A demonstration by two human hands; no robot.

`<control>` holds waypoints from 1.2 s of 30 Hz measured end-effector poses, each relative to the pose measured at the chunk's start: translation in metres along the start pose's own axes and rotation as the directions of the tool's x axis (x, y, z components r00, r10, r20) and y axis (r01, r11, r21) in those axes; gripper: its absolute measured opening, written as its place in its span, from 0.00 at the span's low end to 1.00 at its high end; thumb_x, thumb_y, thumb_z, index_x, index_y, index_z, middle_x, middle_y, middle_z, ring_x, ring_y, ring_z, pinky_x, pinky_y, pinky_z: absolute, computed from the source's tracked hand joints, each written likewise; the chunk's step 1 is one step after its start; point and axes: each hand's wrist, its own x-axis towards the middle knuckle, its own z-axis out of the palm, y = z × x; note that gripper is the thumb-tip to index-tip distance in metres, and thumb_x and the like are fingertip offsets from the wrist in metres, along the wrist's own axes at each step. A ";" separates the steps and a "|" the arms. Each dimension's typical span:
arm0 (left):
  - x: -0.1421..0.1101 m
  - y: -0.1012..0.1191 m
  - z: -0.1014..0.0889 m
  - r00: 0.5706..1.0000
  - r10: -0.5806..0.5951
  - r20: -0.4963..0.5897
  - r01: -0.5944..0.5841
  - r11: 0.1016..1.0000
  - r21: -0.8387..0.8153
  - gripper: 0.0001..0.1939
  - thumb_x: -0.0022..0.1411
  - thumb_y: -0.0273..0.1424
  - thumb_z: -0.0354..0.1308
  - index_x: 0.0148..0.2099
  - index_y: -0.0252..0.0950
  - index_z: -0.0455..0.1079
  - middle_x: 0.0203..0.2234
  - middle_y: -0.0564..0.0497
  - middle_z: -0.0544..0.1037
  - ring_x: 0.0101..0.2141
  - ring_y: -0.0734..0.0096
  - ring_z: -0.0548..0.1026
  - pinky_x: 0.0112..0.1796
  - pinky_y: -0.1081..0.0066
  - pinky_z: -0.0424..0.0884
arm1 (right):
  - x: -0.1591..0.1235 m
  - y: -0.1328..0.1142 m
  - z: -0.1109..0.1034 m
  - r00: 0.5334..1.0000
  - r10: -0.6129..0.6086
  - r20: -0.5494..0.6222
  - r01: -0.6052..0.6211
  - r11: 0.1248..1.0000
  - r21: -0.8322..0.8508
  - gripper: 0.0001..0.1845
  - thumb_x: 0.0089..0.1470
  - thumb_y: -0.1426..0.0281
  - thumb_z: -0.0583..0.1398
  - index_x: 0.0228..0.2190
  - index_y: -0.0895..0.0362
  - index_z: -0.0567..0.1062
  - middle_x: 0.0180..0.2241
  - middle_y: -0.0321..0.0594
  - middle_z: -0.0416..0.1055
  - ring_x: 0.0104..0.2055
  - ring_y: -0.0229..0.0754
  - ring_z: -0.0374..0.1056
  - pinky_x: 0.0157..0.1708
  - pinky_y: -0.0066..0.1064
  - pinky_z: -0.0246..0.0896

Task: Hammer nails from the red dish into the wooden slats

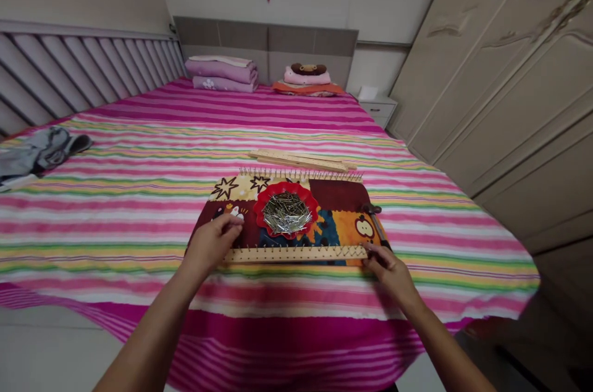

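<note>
A pale wooden strip (296,254) lies across the near edge of a patterned board or cushion (336,194), with a row of nails standing along it; those at its right end lean. My right hand (391,271) has thumb and forefinger closed around that right end. Just above the strip's left end is my left hand (215,241), its thumb and fingers drawn together; what they hold, if anything, is too small to make out. Between the hands sits a red scalloped bowl (260,219) full of loose nails (287,213). A hammer (376,222) rests at the right side.
Behind the board another row of upright nails (301,175) runs along its far edge. More wooden strips (296,159) lie beyond it on the striped bedspread (152,194). Grey clothing (41,154) is at the left; folded bedding (222,74) stands by the headboard.
</note>
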 end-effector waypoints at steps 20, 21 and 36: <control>0.043 -0.006 0.035 0.837 0.013 0.548 -0.141 0.971 0.191 0.13 0.46 0.31 0.56 0.35 0.43 0.78 0.23 0.55 0.77 0.25 0.72 0.69 0.29 0.76 0.61 | -0.002 -0.005 0.002 1.000 -0.026 0.005 0.026 0.998 -0.052 0.18 0.39 0.66 0.61 0.35 0.55 0.80 0.24 0.35 0.65 0.26 0.39 0.61 0.28 0.30 0.60; 0.044 -0.005 0.035 0.817 -0.042 0.575 -0.076 0.981 0.180 0.13 0.45 0.32 0.56 0.35 0.43 0.78 0.20 0.56 0.75 0.23 0.73 0.66 0.26 0.76 0.59 | -0.002 -0.005 0.002 1.000 -0.028 0.004 0.028 0.998 -0.051 0.18 0.39 0.66 0.61 0.35 0.56 0.80 0.24 0.35 0.65 0.26 0.39 0.61 0.28 0.30 0.60; 0.054 -0.013 0.039 0.790 -0.115 0.602 0.059 0.992 0.113 0.12 0.38 0.35 0.60 0.29 0.40 0.77 0.17 0.57 0.73 0.23 0.74 0.66 0.27 0.75 0.59 | -0.003 -0.003 0.002 0.998 -0.057 0.029 0.060 0.993 -0.104 0.19 0.43 0.66 0.59 0.38 0.56 0.79 0.25 0.35 0.65 0.27 0.39 0.62 0.29 0.30 0.62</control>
